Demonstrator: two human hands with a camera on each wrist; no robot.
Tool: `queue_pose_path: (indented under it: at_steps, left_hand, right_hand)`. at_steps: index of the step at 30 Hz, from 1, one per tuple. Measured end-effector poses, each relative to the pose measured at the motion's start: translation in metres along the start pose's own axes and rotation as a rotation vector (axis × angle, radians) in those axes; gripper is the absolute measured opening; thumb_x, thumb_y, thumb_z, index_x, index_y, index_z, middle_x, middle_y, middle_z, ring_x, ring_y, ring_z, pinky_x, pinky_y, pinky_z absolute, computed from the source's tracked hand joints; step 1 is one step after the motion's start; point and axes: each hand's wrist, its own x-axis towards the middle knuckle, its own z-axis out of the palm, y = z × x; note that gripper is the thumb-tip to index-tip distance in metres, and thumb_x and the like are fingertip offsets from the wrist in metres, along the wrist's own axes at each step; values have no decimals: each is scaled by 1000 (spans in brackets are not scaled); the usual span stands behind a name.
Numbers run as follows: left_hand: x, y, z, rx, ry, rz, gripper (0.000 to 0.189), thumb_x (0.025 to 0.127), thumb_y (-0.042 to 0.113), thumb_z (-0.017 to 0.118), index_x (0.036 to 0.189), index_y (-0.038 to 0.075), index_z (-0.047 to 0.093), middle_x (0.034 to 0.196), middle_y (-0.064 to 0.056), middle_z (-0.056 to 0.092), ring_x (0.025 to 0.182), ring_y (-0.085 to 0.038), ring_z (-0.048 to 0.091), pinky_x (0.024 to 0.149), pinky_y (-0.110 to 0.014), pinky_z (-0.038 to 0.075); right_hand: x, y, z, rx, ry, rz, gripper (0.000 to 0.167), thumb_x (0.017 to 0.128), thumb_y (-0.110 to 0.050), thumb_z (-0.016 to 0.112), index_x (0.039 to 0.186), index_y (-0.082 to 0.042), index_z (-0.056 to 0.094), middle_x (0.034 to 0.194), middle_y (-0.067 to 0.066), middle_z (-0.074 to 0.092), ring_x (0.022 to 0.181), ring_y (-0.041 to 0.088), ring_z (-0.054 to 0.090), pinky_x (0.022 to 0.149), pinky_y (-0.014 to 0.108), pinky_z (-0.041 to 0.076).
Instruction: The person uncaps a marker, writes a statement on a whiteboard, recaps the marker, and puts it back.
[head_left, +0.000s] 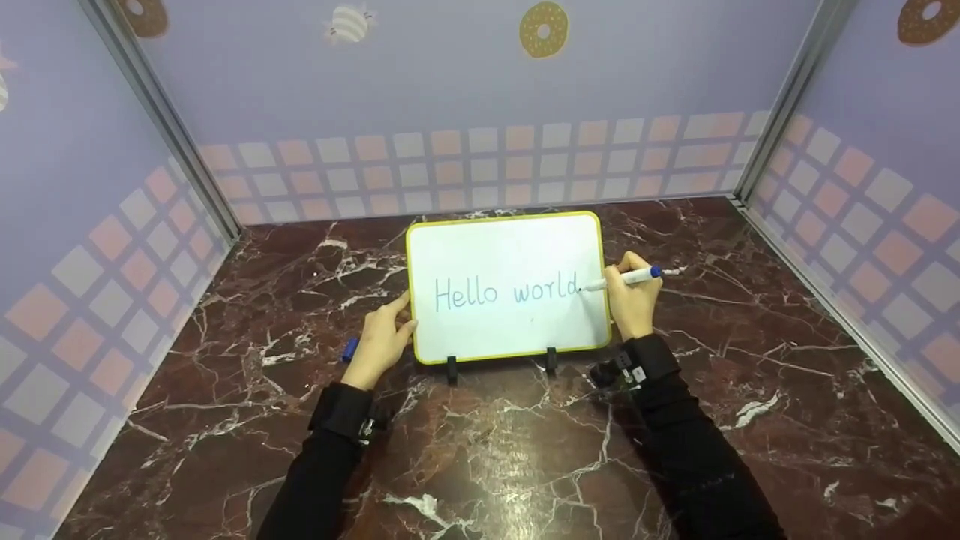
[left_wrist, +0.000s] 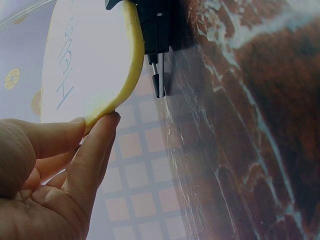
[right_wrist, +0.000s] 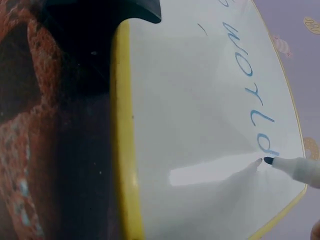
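A whiteboard (head_left: 495, 247) with a yellow frame leans on a black stand (head_left: 451, 370), with "Hello world" written across it in blue. My left hand (head_left: 381, 337) pinches the board's left edge between thumb and fingers, seen closely in the left wrist view at the yellow rim (left_wrist: 131, 75). In my right hand (head_left: 634, 300) is a white whiteboard marker (head_left: 636, 277) with a blue cap on its back end. The marker's dark tip (right_wrist: 268, 160) is at the letter "d"; whether it touches the board I cannot tell. The right hand is mostly outside its wrist view.
Beside the left wrist lies a blue object (head_left: 350, 349), partly hidden by the hand. The dark red marbled tabletop (head_left: 495, 465) is enclosed by lilac patterned walls (head_left: 450, 82) at the back and both sides. A small stray mark (right_wrist: 202, 29) is on the board below the writing.
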Motion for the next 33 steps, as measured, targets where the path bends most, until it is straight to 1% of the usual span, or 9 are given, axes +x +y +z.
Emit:
queue_pose_path:
  at_steps: [3, 7, 10, 14, 19, 22, 25, 29, 33]
  left_hand:
    - [1, 0, 1, -1, 1, 5, 55, 95, -4, 59, 147, 0, 43, 103, -25, 69, 89, -34, 72, 72, -36, 63]
    - [0, -1, 0, -11, -4, 3, 56, 95, -3, 59, 148, 1, 42, 104, -25, 69, 90, -34, 72, 74, -36, 63]
    - [0, -1, 0, -17, -18, -11, 56, 96, -3, 59, 149, 1, 41, 106, -24, 68, 94, -34, 71, 76, -35, 63]
    - [0, -2, 0, -13, -27, -22, 57, 96, -2, 58, 150, 2, 40, 108, -24, 68, 96, -34, 71, 77, -34, 63]
    - [0, -2, 0, 1, -15, -5, 56, 96, -2, 59, 149, 1, 41, 105, -24, 68, 92, -34, 71, 75, -35, 63]
    - [0, -2, 1, 14, -6, 2, 55, 96, -2, 59, 148, 0, 42, 103, -23, 69, 87, -32, 72, 72, -35, 62]
    - [1, -2, 1, 22, 2, 3, 55, 95, -2, 60, 148, 1, 43, 101, -23, 70, 83, -30, 71, 71, -36, 61]
    - [1, -1, 1, 10, -3, 1, 55, 95, -2, 59, 148, 1, 43, 102, -24, 69, 86, -32, 71, 73, -36, 62]
    - [1, -2, 1, 2, -12, 4, 56, 95, -3, 59, 149, 1, 42, 104, -25, 68, 90, -34, 71, 73, -36, 62]
  right_hand:
    - [3, 0, -2, 43, 34, -18, 29, 81, 16, 53, 64, 14, 30, 55, -8, 28, 49, -2, 22, 50, 15, 17]
    - [5, 2, -4, 72, 59, -30, 29, 84, 14, 55, 65, 17, 34, 53, -8, 36, 47, -1, 31, 47, 14, 24]
    - [6, 5, -5, 109, 56, -27, 30, 86, 13, 58, 66, 19, 36, 50, -7, 43, 44, -1, 40, 44, 13, 30]
    - [5, 10, -6, 146, 50, -19, 31, 87, 10, 61, 67, 19, 39, 49, -7, 49, 43, 0, 48, 42, 13, 37]
    - [5, 13, -6, 149, 42, -31, 31, 88, 8, 63, 68, 20, 42, 51, -3, 51, 44, 1, 49, 43, 13, 40]
    - [4, 14, -6, 148, 40, -35, 31, 88, 10, 62, 68, 19, 41, 51, -2, 50, 43, 1, 48, 42, 13, 39]
    - [4, 12, -6, 116, 43, -43, 30, 85, 13, 59, 65, 18, 38, 50, -4, 44, 43, -1, 41, 43, 12, 32]
    - [5, 7, -6, 21, 46, -46, 29, 80, 16, 56, 61, 17, 34, 52, -7, 34, 47, -2, 27, 47, 14, 19]
    - [5, 4, -7, -3, 46, -23, 28, 79, 15, 55, 61, 17, 33, 52, -9, 30, 48, -2, 23, 49, 15, 16]
